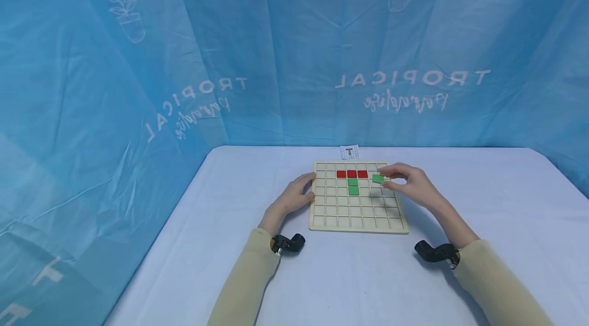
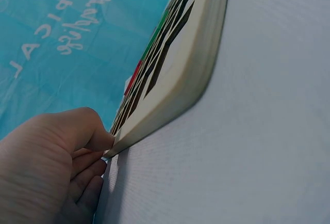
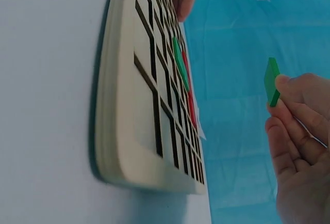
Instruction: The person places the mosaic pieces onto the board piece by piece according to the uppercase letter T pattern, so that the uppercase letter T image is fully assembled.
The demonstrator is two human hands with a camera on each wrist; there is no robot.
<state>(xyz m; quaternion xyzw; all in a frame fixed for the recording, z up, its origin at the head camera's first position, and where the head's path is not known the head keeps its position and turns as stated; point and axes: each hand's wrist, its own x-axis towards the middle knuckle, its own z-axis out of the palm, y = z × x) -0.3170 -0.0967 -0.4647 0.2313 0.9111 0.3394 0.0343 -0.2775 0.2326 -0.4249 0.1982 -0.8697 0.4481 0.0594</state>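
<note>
The board [image 1: 358, 224] lies on the table [image 1: 483, 203], near its far side. Behind it, just past the far edge, lies a card [image 1: 349, 152]. In the board's cells sit three tiles [image 1: 352, 173] in a row, with two more tiles [image 1: 353, 186] just before the middle one. The left hand [image 1: 294, 197] rests against the board's left edge. The right hand [image 1: 409, 184] is over the board's right side, pinching a tile [image 1: 378, 178] above it, right of the row.

You are sitting in a makeshift recording booth rather than a lived-in room. Pale blue fabric sheets printed with "TROPICAL" lettering and potted plants [image 1: 285, 50] hang as walls on three sides of a table under a plain white cloth [image 1: 483, 224]. On it lie only a pale wooden grid board [image 1: 357, 213] and a small printed pattern card [image 1: 349, 152]. Black cameras strapped to your wrists [image 1: 287, 243] complete the staged set-up.
</note>
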